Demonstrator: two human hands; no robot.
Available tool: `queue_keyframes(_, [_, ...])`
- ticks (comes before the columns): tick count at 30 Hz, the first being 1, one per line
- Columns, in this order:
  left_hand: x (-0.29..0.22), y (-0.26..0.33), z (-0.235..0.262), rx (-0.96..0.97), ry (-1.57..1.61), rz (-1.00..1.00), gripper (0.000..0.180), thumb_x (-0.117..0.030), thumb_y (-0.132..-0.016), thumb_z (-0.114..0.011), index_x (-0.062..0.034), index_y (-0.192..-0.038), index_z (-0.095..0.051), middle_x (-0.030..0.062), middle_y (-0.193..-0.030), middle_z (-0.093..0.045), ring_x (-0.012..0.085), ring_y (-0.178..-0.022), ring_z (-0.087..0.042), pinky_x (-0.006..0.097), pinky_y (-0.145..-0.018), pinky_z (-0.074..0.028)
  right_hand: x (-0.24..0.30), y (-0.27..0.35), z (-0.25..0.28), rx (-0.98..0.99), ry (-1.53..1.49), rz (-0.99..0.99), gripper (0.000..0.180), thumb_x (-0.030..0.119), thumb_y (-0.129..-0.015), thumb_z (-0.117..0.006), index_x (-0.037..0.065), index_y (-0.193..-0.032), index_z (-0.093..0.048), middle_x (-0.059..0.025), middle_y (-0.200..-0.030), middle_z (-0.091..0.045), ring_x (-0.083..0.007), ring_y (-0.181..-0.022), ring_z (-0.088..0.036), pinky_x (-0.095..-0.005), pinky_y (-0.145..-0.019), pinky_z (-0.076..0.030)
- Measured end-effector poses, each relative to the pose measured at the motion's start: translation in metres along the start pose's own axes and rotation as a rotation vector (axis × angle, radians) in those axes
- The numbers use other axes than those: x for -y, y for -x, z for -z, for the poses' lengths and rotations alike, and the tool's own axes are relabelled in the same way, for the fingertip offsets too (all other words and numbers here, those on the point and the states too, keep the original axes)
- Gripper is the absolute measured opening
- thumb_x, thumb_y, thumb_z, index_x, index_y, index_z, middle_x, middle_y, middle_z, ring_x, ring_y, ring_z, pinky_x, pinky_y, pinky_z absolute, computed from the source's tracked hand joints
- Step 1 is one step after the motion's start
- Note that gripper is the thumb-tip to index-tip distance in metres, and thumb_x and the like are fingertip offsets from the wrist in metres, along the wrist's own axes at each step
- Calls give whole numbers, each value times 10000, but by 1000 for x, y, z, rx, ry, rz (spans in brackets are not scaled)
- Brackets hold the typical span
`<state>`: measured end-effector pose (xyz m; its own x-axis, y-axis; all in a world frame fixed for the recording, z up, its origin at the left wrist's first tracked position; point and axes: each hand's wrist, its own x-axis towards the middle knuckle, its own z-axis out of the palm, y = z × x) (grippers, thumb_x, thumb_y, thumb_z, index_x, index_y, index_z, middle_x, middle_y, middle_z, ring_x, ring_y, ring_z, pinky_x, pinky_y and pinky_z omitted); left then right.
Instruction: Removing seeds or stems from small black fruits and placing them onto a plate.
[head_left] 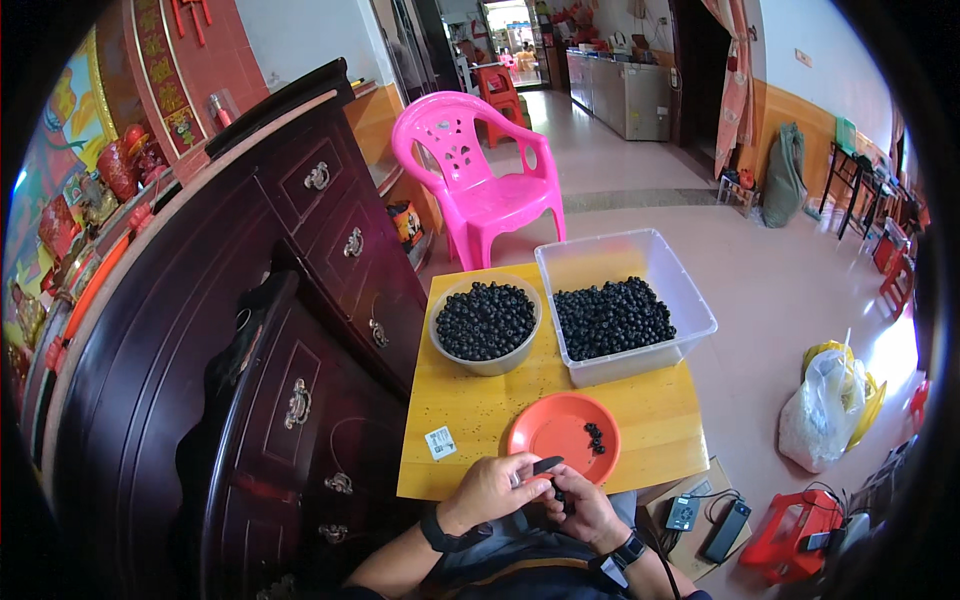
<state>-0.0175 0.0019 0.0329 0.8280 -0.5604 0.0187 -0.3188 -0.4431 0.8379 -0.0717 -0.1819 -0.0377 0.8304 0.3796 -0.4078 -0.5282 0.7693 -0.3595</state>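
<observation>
My left hand point(495, 492) is closed over the near rim of an orange plate point(535, 430), fingers pinched together. A dark narrow piece point(547, 465) sticks out at its fingertips; whether it is held or worn on a finger I cannot tell. Close beside it, my right hand point(588, 512) is curled round small black round pieces point(559, 492), partly hidden by the fingers. Several like pieces point(595, 438) lie on the plate's right side. Beyond stand a round tub point(490, 365) and a clear rectangular bin point(640, 370), both holding heaps of black round pieces.
A yellow tabletop point(450, 405) carries these containers, dark crumbs and a white label point(440, 443). A dark wooden cabinet point(330, 400) borders it on the left. A pink chair point(500, 200) stands behind. To the right are a red stool point(795, 530), boxed devices point(725, 530) and plastic bags point(825, 410).
</observation>
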Motion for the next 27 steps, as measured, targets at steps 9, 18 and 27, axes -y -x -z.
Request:
queue_keyframes(9, [21, -7, -27, 163, 284, 6, 391, -104, -948, -672, 3, -1317, -601, -10, -815, -661, 53, -734, -593, 238, -676, -494, 11, 10, 2, 246, 94, 30, 249, 159, -1024, -494, 56, -1250, -503, 4, -865, -548, -73, -652, -492, -204, -548, -385])
queue_keyframes(18, [23, -20, -40, -15, 408, 64, 191, -154, -948, -693, -21, -1083, -667, -47, -816, -639, 31, -730, -572, 227, -668, -487, 23, -2, 14, 146, 11, 48, 124, 192, -1024, -572, 91, -1094, -591, 5, -858, -580, -81, -703, -531, -205, -597, -439])
queue_keyframes(27, [12, -29, -40, -10, 740, 194, 103, -175, -994, -624, -82, -962, -655, -66, -711, -563, 2, -568, -447, 169, -503, -364, 26, -11, 18, 167, -22, 104, 86, 173, -997, -624, 113, -945, -588, 2, -874, -609, -68, -686, -497, -199, -596, -438])
